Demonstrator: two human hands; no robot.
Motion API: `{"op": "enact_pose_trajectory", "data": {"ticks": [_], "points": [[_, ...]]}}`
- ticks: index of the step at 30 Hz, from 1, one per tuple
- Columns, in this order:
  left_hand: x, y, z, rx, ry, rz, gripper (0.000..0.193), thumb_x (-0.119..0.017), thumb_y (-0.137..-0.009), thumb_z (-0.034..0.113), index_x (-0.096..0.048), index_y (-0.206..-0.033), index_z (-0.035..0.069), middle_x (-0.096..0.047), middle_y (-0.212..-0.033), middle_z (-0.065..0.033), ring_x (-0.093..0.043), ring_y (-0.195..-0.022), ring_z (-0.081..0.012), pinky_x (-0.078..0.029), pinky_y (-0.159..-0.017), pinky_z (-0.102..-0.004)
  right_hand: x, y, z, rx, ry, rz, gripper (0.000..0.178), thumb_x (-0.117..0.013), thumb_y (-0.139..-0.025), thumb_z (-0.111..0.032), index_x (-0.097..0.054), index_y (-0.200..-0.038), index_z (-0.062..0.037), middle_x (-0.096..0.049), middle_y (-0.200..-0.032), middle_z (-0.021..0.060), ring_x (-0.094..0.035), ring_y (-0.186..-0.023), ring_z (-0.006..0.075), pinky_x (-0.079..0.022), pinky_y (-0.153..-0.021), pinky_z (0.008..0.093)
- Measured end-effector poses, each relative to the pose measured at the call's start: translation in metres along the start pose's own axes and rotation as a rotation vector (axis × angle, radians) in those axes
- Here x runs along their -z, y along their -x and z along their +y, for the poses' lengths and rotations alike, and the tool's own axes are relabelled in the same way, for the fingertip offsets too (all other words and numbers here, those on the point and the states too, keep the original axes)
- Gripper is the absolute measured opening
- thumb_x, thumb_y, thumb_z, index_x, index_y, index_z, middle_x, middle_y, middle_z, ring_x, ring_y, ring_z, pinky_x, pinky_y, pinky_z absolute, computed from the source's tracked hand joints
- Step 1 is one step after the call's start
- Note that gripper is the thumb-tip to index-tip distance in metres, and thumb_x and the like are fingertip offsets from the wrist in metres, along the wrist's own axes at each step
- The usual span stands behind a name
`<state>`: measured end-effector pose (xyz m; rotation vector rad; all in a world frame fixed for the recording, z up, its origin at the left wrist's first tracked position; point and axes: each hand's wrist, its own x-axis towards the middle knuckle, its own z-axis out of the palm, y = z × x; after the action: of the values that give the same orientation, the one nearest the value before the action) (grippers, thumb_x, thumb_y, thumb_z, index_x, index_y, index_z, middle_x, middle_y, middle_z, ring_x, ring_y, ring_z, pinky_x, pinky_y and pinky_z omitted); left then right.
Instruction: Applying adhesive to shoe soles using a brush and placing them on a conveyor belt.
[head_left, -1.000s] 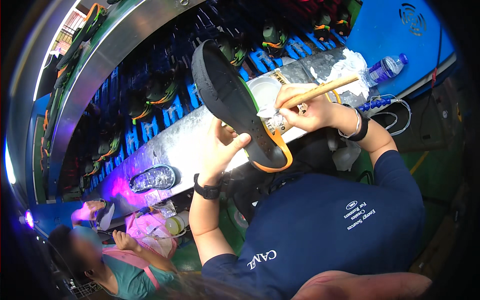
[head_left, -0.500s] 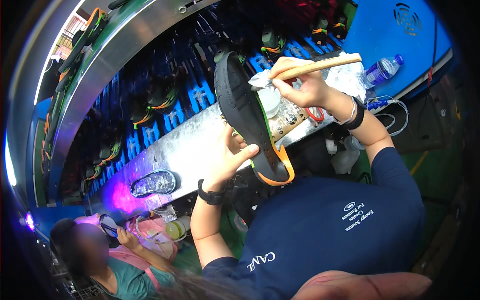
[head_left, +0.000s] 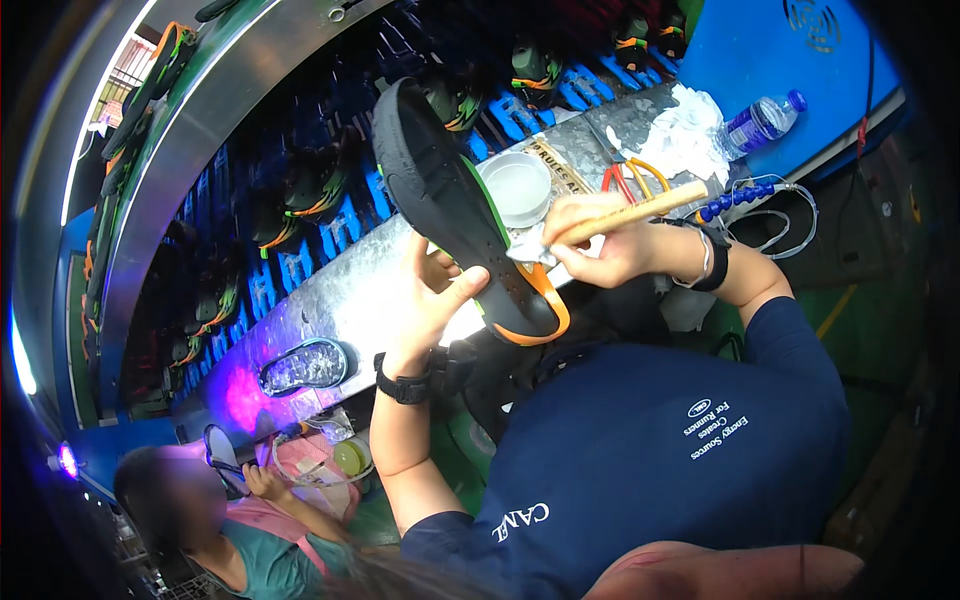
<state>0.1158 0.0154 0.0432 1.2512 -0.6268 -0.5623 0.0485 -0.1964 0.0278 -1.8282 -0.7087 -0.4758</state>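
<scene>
While left hand (head_left: 430, 300) grips shoe sole (head_left: 455, 205), long axis upper-left to lower-right; right hand (head_left: 600, 245) closed on brush (head_left: 625, 213)

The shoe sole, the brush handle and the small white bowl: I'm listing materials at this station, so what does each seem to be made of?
Shoe sole: looks like matte black rubber or foam, dull with a green and orange rim. Brush handle: apparently bare wood, pale tan and unpainted. White bowl: probably plastic, smooth and slightly glossy, though ceramic can't be ruled out.
</scene>
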Motion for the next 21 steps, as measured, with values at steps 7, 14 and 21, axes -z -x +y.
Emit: {"op": "enact_pose_trajectory", "data": {"ticks": [7, 14, 21], "points": [[0.002, -0.005, 0.004, -0.041, -0.043, -0.001, 0.061, -0.063, -0.07, 0.003, -0.029, -0.12, 0.0, -0.052, -0.102, -0.0155, -0.053, -0.089, -0.0219, -0.045, -0.077, -0.0328, 0.001, 0.02, -0.004, -0.091, -0.096, -0.034, 0.015, -0.052, -0.066, 0.004, -0.053, -0.081, 0.0026, -0.051, -0.069, 0.0059, -0.039, -0.047, 0.0067, -0.033, -0.044, 0.02], [-0.007, -0.017, 0.006, -0.013, -0.102, 0.015, 0.059, -0.063, -0.071, 0.011, -0.03, -0.119, 0.001, -0.056, -0.092, -0.0122, -0.055, -0.083, -0.0169, -0.044, -0.072, -0.0266, 0.025, 0.022, 0.002, -0.073, -0.12, 0.231, 0.006, -0.053, -0.07, 0.003, -0.053, -0.075, -0.0001, -0.049, -0.067, 0.0027, -0.039, -0.048, 0.0033, -0.03, -0.043, 0.0181], [-0.037, -0.075, 0.037, 0.05, 0.01, -0.046, 0.06, -0.052, -0.07, 0.03, -0.035, -0.118, -0.002, -0.046, -0.113, -0.0142, -0.048, -0.1, -0.0231, -0.038, -0.086, -0.0331, 0.095, 0.073, -0.041, -0.093, -0.115, 0.613, 0.005, -0.047, -0.071, 0.003, -0.051, -0.073, 0.0028, -0.048, -0.064, 0.0059, -0.042, -0.056, 0.009, -0.033, -0.049, 0.0216]]}}
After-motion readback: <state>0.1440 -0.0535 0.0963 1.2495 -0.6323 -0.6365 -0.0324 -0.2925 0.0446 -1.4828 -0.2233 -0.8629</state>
